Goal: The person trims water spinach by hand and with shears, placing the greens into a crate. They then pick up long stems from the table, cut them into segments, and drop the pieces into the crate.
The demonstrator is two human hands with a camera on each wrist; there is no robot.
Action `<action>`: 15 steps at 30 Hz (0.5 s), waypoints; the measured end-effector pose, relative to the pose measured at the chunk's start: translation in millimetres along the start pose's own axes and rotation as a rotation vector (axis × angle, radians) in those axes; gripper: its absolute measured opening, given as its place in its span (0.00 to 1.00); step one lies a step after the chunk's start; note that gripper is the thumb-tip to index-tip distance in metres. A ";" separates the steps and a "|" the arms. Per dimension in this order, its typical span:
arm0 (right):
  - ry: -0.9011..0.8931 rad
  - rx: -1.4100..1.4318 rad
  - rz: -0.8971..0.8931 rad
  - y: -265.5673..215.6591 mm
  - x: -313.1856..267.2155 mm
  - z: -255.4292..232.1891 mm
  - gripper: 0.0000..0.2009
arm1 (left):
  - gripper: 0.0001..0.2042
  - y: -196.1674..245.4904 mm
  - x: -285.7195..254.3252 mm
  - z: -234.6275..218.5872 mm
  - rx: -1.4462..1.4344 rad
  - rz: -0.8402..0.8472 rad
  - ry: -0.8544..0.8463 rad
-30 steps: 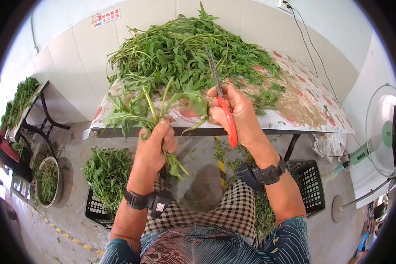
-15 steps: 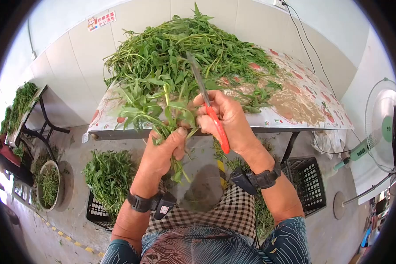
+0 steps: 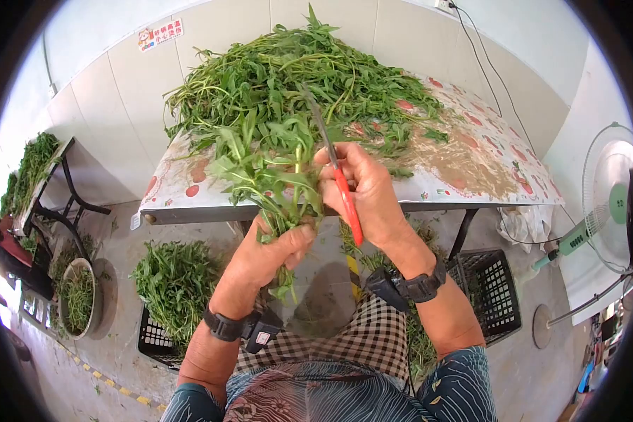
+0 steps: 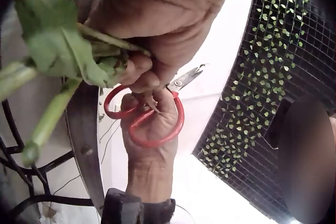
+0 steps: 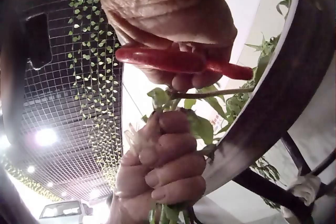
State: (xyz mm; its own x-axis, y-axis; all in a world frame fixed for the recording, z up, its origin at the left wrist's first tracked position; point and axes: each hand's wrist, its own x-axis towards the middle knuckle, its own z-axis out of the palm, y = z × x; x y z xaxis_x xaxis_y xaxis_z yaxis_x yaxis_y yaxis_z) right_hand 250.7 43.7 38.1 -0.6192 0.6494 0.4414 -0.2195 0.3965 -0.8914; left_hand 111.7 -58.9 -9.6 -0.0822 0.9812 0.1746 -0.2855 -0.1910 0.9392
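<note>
My left hand [image 3: 273, 247] grips a bunch of leafy green stems [image 3: 264, 172], leaves upward and cut ends poking out below the fist. Red-handled scissors [image 3: 347, 204] are held in my right hand [image 3: 373, 188], their blades pointing up and away over the table. In the left wrist view the handle loops [image 4: 178, 124] hang around the right hand's fingers. The right fingertips are right at the bunch's side, close to the left hand; in the right wrist view a thin stem [image 5: 226, 92] runs just under them.
A large heap of greens [image 3: 288, 77] covers the back of the table [image 3: 464, 162], with its patterned cloth. Below stand a crate of greens [image 3: 172, 281] on the left and a black crate [image 3: 499, 295] on the right. A fan [image 3: 608, 204] stands far right, a tub [image 3: 95, 302] far left.
My left hand has moved right and slightly down, bringing the bunch against the right fingers. The right hand and scissors have shifted a little left and down.
</note>
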 end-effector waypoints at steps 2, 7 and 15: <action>0.061 -0.074 -0.022 0.9 2.5 -3.3 0.14 | 0.07 3.1 -2.2 1.3 0.038 -0.010 -0.025; 0.107 0.029 0.033 6.5 3.7 -13.4 0.13 | 0.07 2.5 0.6 2.2 0.031 -0.006 0.056; 0.055 0.114 0.115 -1.9 0.7 -14.7 0.15 | 0.07 -1.9 5.5 -5.7 -0.152 -0.016 0.127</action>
State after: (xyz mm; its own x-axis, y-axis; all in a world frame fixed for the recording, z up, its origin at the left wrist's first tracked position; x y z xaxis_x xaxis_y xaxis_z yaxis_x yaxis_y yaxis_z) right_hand 261.8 52.9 41.6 -0.6032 0.7223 0.3383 -0.2359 0.2436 -0.9407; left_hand 106.3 -53.3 -12.1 -0.1930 0.9748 0.1122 -0.4276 -0.1865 0.8845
